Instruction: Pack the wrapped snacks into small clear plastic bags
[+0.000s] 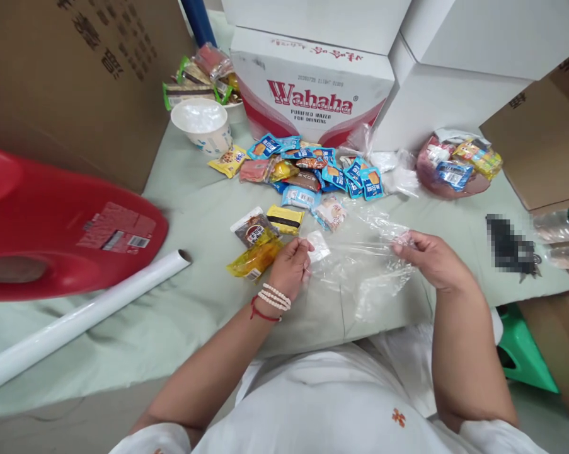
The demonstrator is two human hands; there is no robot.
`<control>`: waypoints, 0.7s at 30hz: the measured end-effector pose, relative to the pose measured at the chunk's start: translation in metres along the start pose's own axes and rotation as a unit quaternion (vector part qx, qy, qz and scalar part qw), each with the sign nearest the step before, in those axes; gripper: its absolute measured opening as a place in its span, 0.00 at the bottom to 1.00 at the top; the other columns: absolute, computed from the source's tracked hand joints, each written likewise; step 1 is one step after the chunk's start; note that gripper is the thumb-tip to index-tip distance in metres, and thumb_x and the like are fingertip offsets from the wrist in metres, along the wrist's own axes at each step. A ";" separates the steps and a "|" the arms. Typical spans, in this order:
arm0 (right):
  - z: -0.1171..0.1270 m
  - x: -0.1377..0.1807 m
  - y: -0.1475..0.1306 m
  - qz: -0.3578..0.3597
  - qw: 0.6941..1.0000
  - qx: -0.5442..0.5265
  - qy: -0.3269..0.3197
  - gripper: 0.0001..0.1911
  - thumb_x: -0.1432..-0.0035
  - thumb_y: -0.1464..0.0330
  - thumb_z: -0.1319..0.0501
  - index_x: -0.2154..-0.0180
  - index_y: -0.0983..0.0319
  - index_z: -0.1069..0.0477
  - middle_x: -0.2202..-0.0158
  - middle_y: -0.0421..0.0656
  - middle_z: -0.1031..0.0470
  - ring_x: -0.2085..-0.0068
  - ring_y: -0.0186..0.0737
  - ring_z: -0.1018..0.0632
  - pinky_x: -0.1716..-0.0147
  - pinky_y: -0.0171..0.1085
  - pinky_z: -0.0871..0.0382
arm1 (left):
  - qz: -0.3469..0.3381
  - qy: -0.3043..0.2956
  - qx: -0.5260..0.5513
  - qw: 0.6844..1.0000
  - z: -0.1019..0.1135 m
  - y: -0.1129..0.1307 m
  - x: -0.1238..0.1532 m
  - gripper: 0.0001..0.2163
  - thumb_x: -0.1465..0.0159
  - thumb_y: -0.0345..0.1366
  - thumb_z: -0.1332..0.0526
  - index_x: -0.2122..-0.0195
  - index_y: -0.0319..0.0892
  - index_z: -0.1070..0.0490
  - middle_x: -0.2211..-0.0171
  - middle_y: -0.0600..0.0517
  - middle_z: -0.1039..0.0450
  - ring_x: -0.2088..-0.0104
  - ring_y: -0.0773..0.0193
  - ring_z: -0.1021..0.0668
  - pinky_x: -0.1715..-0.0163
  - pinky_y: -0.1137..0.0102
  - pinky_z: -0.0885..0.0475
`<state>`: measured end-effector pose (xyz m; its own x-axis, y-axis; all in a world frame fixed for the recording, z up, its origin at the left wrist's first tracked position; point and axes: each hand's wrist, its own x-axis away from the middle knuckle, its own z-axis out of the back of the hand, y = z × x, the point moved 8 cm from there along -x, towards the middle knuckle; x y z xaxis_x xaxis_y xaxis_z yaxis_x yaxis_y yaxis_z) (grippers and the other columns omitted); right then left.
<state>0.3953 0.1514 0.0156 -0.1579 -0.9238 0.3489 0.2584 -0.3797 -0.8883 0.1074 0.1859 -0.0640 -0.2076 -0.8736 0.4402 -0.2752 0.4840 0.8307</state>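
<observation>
A clear plastic bag (345, 265) stretches between my two hands above the cloth. My left hand (291, 265) is closed in a pinch on its left end, beside a small white piece (318, 247) that I cannot identify. The thumb and fingers of my right hand (426, 255) pinch the bag's right side. Just beyond my left hand lie a yellow snack packet (249, 260), a dark clear-fronted packet (256, 227) and a yellow packet with a black band (285, 219). A pile of small snack packets (307, 164), many of them blue, lies farther back.
Behind the pile stands a Wahaha carton (312, 94). A paper tub (203, 126) is at back left, and a pink bowl of snacks (454, 180) at back right. A red plastic container (67, 233) and a white tube (86, 321) occupy the left side.
</observation>
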 end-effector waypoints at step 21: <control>0.104 -0.022 0.032 0.004 0.936 0.221 0.273 0.24 0.57 0.58 0.28 0.58 0.60 0.25 0.64 0.46 0.23 0.67 0.42 0.26 0.63 0.44 0.30 | -0.375 -0.197 -0.655 0.625 -0.071 -0.016 0.051 0.21 0.27 0.42 0.44 0.35 0.46 0.33 0.30 0.42 0.36 0.28 0.48 0.39 0.29 0.42 0.53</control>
<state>0.5063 0.1539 0.0109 -0.5866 -0.8093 0.0306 0.6118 -0.4676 -0.6380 0.1682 0.1300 -0.0302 -0.7675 -0.6245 -0.1444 0.5187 -0.7375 0.4326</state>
